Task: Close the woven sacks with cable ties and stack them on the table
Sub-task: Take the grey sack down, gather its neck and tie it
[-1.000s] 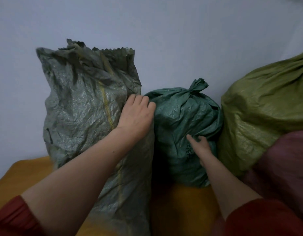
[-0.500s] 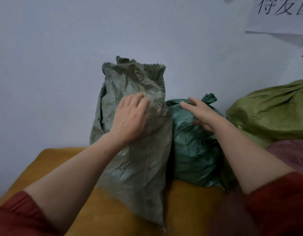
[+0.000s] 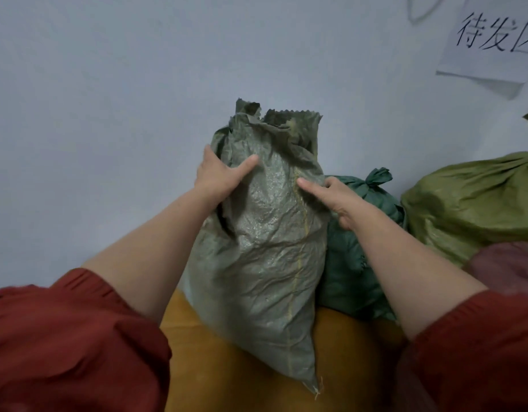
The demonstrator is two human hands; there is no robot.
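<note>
Now hands (image 3: 217,180) (image 3: 340,203) round sack (image 3: 265,248)

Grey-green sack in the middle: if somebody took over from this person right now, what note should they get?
Left hand grips the grey-green sack at its upper left. Right hand holds its upper right, thumb on the front.
The sack stands upright on the orange table, with its mouth open and untied.
Done: the dark green sack beside it has its neck bunched shut. The olive sack looks gathered too.
Left: gather this sack's neck, tie it and stack it. No cable tie is in view, so find one first.
</note>
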